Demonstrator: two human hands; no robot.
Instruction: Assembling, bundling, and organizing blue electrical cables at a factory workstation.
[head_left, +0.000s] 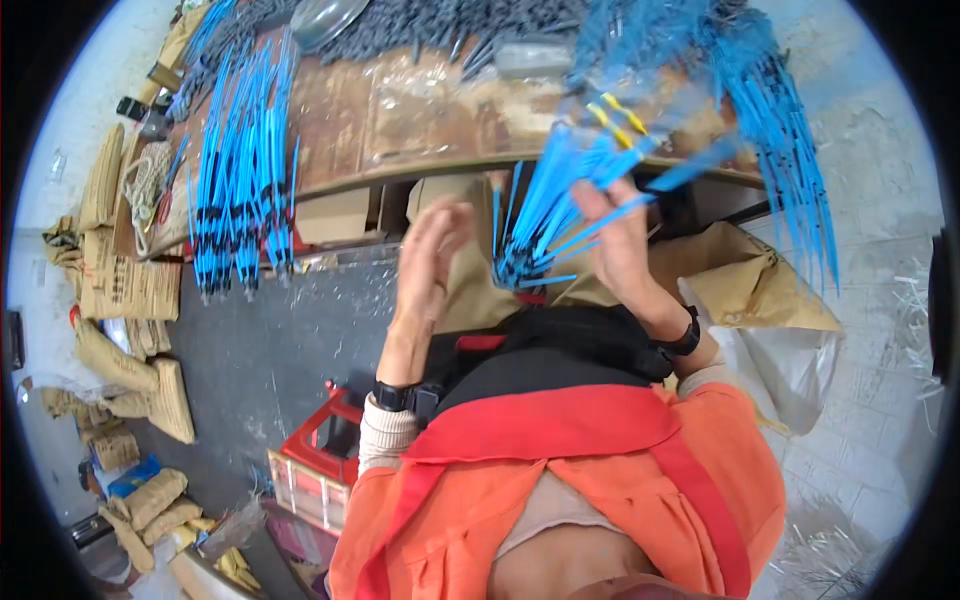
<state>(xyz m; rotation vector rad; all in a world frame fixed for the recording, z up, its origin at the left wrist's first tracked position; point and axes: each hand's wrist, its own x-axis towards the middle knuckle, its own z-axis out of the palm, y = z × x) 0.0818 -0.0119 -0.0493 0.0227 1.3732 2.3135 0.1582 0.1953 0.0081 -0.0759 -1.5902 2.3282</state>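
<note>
- Two bare hands flank a loose bundle of blue strips point(548, 205) in the head view, with twelve o'clock pointing straight away from the person.
- The bundle sits between the hands, over the lap, in front of the bench point(345, 125); its long axis slants from about seven o'clock, where the dark ends gather, to one o'clock, where the strips fan out.
- From the left hand point(432, 255), the bundle lies at about three o'clock, across a visible gap; those fingers are raised, loosely curled and clamped on nothing.
- From the right hand point(618, 238), most of it lies at nine to ten o'clock. This is the nearer hand: its fingers overlap the strips, but blur hides whether they grip any, so I cannot tell.
- Blurred yellow pieces point(622, 120) show just beyond the right fingers, near twelve o'clock.
- The front edge of the bench crosses behind the bundle, limiting room toward twelve; whether strips touch it is unclear.
- At ten o'clock, other blue bundles point(245, 165) overhang that edge; at two o'clock, a hanging blue cluster point(785, 150) bounds the right side.
- Sideways room shows mainly at nine o'clock, beyond the left hand, above the grey floor point(270, 335).
</note>
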